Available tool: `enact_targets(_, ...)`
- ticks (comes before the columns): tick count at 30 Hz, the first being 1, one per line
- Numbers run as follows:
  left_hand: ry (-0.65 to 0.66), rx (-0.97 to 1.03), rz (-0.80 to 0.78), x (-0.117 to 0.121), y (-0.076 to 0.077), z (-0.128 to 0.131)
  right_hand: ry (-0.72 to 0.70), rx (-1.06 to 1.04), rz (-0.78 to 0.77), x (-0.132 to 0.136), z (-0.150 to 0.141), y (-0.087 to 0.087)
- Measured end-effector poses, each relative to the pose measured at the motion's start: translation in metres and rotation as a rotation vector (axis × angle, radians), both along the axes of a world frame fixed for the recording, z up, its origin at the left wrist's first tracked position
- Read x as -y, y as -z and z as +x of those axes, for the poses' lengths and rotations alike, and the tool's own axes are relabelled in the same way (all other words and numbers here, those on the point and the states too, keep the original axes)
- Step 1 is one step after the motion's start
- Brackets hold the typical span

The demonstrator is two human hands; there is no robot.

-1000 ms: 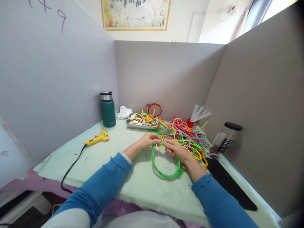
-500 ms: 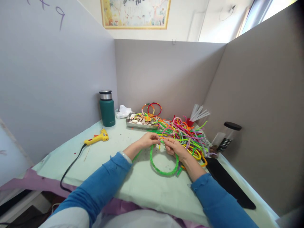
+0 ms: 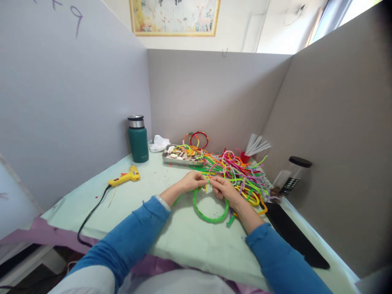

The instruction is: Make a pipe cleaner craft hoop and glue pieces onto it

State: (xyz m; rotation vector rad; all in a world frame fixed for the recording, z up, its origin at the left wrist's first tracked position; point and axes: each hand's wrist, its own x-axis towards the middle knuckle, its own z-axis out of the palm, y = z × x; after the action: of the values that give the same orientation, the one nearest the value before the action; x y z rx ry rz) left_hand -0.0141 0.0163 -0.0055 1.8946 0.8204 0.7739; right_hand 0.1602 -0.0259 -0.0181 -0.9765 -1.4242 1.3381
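Observation:
A ring of fuzzy green pipe cleaner (image 3: pixel 211 219) hangs just over the table, its top between my two hands. My left hand (image 3: pixel 193 181) pinches the ring's upper left end, fingertips closed. Opposite it, my right hand (image 3: pixel 224 188) is closed on the upper right end, and the fingertips of both hands nearly meet. The exact join between them is too small to make out. Behind my hands lies a tangled heap of coloured pipe cleaners (image 3: pixel 241 169).
A metal tray (image 3: pixel 183 163) of shells stands behind my left hand. To the left are a yellow glue gun (image 3: pixel 125 177) with a black cord and a green bottle (image 3: pixel 138 141). At right lie a black flat strip (image 3: pixel 294 234) and a clear jar (image 3: pixel 295 173). Grey partitions enclose the table.
The green ring has risen slightly and its right side has shifted a little left. My fingertips have moved a little at the top of the ring; both hands keep their hold.

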Motion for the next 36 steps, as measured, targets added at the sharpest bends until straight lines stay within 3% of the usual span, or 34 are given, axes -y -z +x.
enact_targets(9,-0.026,-0.03,-0.092,-0.005,0.008,-0.001,0.031,0.169,0.171,0.002,-0.004,0.0)
enact_targets(22,0.032,0.051,-0.362,-0.005,0.01,-0.004,0.104,0.31,0.301,-0.001,-0.004,0.002)
enact_targets(31,0.044,-0.128,-0.228,0.009,-0.003,-0.004,0.166,0.343,0.311,-0.006,-0.004,0.008)
enact_targets(34,0.001,-0.276,-0.047,0.011,-0.006,-0.004,0.168,0.354,0.317,-0.007,-0.003,0.009)
enact_targets(36,-0.059,-0.358,0.175,0.011,-0.005,-0.003,0.168,0.356,0.322,-0.008,-0.003,0.009)
